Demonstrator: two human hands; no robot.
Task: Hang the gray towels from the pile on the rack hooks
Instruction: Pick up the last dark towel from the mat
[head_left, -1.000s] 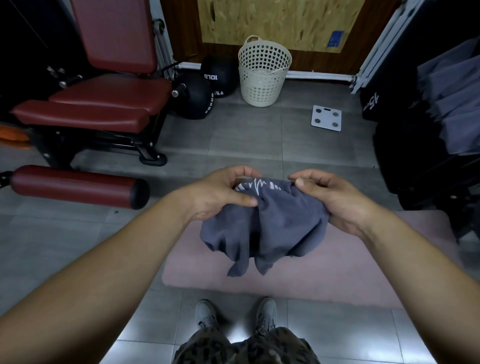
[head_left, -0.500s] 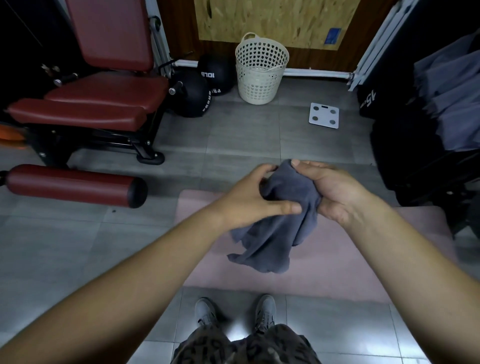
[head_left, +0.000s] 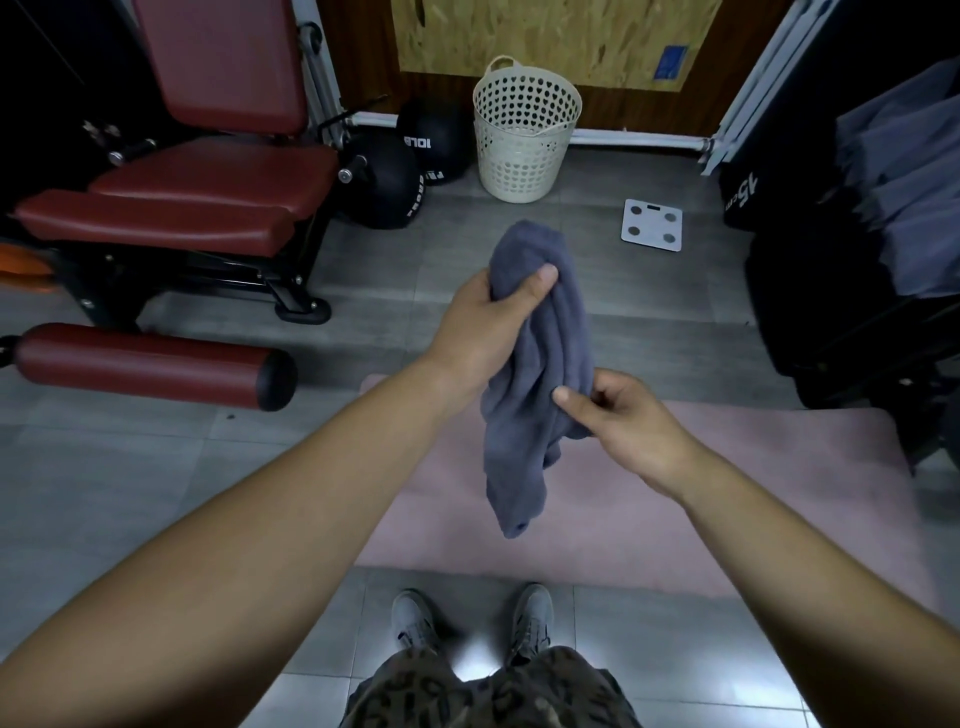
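A gray towel (head_left: 540, 374) hangs bunched and lengthwise in front of me, above a pink mat. My left hand (head_left: 488, 322) grips it near its upper end, thumb across the front. My right hand (head_left: 618, 415) pinches its right edge lower down, at about the middle. The towel's lower end dangles free. More gray towels (head_left: 904, 197) hang over a dark rack (head_left: 841, 332) at the right edge; its hooks are not visible.
A red padded exercise machine (head_left: 197, 171) and its roller pad (head_left: 150, 364) fill the left. Black medicine balls (head_left: 395, 182), a cream laundry basket (head_left: 524, 135) and a white scale (head_left: 652, 224) stand ahead. The pink mat (head_left: 675, 493) lies before my feet.
My left hand has risen with the towel's top end while my right hand has dropped lower along it. The towel has gone from a bunched wad to a long hanging shape.
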